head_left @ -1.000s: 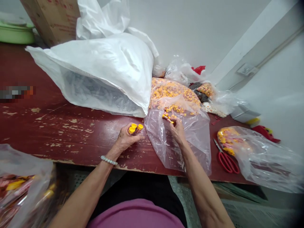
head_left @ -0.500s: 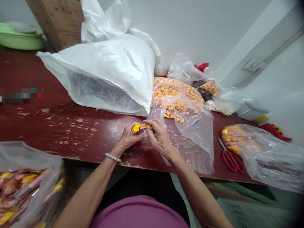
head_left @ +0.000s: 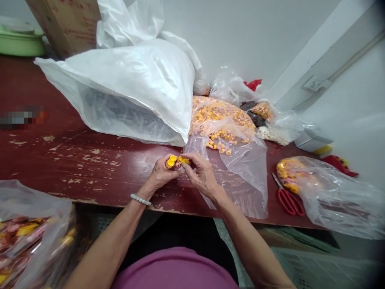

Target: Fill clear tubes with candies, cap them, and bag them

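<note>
Several small yellow-capped pieces (head_left: 170, 163) sit in my left hand (head_left: 162, 173), its fingers curled round them. My right hand (head_left: 200, 171) pinches another yellow piece (head_left: 184, 160) between thumb and forefinger, close beside the left hand's pieces. Both hands are just above the red table (head_left: 117, 176), near its front edge. Behind them a large white sack (head_left: 141, 80) lies with its mouth towards me, and clear plastic tubes (head_left: 129, 116) show inside. Right of the sack, an open clear bag (head_left: 246, 172) holds many yellow and pink pieces (head_left: 225, 114).
Red-handled scissors (head_left: 289, 200) lie at the right beside another plastic bag (head_left: 339, 200) of yellow pieces. A bag of filled tubes (head_left: 24, 241) is at the lower left. A cardboard box (head_left: 69, 28) and a green basin (head_left: 22, 43) stand at the back left.
The view has shifted slightly, so most things appear a little further left. The small yellow piece at my right fingertips has turned slightly, and both hands remain close together.
</note>
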`<state>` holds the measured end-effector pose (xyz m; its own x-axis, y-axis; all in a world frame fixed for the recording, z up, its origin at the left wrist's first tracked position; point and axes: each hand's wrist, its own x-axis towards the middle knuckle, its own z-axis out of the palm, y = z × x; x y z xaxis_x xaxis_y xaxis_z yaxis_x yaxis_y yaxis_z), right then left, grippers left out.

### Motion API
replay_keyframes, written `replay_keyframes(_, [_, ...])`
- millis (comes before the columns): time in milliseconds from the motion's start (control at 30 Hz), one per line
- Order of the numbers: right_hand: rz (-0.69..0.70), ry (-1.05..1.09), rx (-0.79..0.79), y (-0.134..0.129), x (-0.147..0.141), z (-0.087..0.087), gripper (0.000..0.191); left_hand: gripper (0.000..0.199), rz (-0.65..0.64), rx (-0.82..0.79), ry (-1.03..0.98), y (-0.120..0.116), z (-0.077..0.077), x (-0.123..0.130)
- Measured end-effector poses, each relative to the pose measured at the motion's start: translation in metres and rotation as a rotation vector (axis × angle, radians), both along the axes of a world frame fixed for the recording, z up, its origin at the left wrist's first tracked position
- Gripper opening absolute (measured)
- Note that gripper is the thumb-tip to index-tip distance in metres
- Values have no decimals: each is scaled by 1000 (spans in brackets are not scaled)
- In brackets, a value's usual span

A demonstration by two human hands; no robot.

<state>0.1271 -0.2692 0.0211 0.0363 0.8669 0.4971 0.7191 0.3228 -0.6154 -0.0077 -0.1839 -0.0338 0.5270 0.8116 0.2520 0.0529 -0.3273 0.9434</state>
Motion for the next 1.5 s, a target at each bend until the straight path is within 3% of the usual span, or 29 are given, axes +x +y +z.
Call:
replay_keyframes(167, [11, -66, -15, -1, -6, -4, 40, 29, -9, -37, -8, 1, -1, 0])
replay_keyframes(367, [-28, -195, 33, -9, -2, 3, 45, 27, 42, -166, -43, -5, 9, 0])
replay_keyframes(500, [-17, -350, -63, -8, -8, -11, 56, 24, 35, -219, -64, -7, 11, 1])
replay_keyframes(667, [-158, -456, -71, 2, -28, -35, 54, 25, 51, -294, -92, -4, 8, 0])
replay_keyframes(833, [-176, -527, -49, 12, -33, -37, 50, 26, 99, -275, -93, 2, 3, -1])
replay_keyframes(1000, [-144, -494, -47, 11, -33, -27, 54, 24, 116, -327, -131, 4, -1, -2])
replay_keyframes(1167, [-153, -409, -6, 4, -41, -31, 78, 22, 109, -354, -152, 0, -4, -5])
replay_keyframes(1233, [-123, -384, -20, 3, -41, -29, 79, 22, 110, -361, -156, -3, -3, -6])
replay_keyframes(1367, [-14, -254, 47, 8, -16, -15, 66, 23, 126, -405, -196, -6, -1, -7])
replay_keyframes(1433, [-146, -210, -16, 18, 15, -7, 47, 27, 101, -450, -179, -7, -1, -6])
replay_keyframes(1500, [-377, -194, -150, 33, 54, -4, 27, 28, 85, -464, -143, -7, -3, -4])
